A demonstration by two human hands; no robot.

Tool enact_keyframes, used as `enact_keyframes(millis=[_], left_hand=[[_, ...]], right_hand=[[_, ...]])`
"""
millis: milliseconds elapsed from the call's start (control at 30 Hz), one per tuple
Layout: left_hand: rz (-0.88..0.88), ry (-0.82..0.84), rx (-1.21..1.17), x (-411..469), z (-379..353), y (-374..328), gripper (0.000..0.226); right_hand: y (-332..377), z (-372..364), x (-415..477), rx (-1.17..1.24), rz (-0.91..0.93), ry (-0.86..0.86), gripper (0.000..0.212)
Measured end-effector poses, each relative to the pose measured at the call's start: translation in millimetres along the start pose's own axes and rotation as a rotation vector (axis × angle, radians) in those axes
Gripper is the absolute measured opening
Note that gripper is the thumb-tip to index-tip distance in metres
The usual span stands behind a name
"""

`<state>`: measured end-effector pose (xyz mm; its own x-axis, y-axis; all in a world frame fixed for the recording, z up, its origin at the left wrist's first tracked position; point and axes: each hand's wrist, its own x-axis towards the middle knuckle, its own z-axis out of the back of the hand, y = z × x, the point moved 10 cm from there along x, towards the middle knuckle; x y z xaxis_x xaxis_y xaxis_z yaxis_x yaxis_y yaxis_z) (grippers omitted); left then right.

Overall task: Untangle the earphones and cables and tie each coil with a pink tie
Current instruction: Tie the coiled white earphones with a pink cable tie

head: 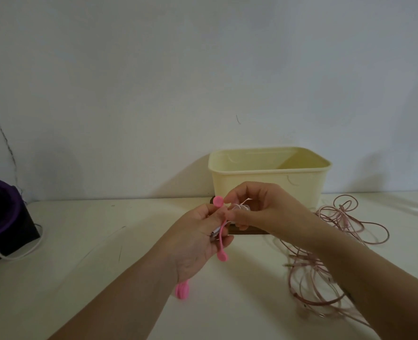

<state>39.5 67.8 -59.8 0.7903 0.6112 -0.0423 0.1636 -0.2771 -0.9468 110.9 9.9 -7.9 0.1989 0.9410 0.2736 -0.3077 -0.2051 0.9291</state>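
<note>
A small coil of white earphone cable (240, 206) is held above the table between both hands. My right hand (259, 204) grips the coil, its fingertip touching the round end of a pink tie (218, 200). My left hand (198, 238) holds the coil's lower end, and the tie's strap runs down across its fingers to a second round end (222, 255). More pink ties (183, 289) lie on the table under my left wrist. A tangled pink cable (325, 253) sprawls on the table at the right, partly hidden by my right forearm.
A cream plastic tub (269, 182) stands by the wall behind my hands, with a dark flat object (247, 230) in front of it. A black and purple item (2, 217) with a white cord (24, 253) sits at the left edge. The tabletop (105, 241) is white.
</note>
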Motion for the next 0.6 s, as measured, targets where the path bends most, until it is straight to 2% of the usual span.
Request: enact_keyframes(millis=[67, 167, 233, 367, 467, 533, 600], left_hand=[[-0.032, -0.004, 0.07, -0.6, 0.6, -3.9, 0.016], [-0.09, -0.014, 0.2, -1.3, 0.0, -9.4, 0.014], [-0.149, -0.042, 0.37, 0.4, 4.4, -13.3, 0.014], [-0.344, -0.089, 0.725, -2.8, 6.3, -32.5, 0.013], [-0.385, -0.092, 0.779, -5.8, 3.6, -39.1, 0.009], [-0.363, -0.095, 0.718, -4.9, 6.1, -39.3, 0.012], [-0.351, -0.097, 0.644, -4.5, 7.8, -40.8, 0.01]], right_hand=[[2.0, 0.2, -1.1, -0.095, -0.006, 0.07, 0.016], [7.7, 8.8, 0.0, -0.322, 0.05, -0.007, 0.013], [10.9, 10.6, 0.9, -0.414, 0.09, -0.068, 0.013], [12.0, 10.4, 0.6, -0.441, 0.153, -0.128, 0.017], [9.1, 10.9, 0.6, -0.366, 0.14, -0.133, 0.016], [4.2, 7.5, 1.0, -0.197, 0.097, -0.108, 0.013], [-5.7, 2.1, 2.5, -0.013, 0.045, -0.068, 0.025]])
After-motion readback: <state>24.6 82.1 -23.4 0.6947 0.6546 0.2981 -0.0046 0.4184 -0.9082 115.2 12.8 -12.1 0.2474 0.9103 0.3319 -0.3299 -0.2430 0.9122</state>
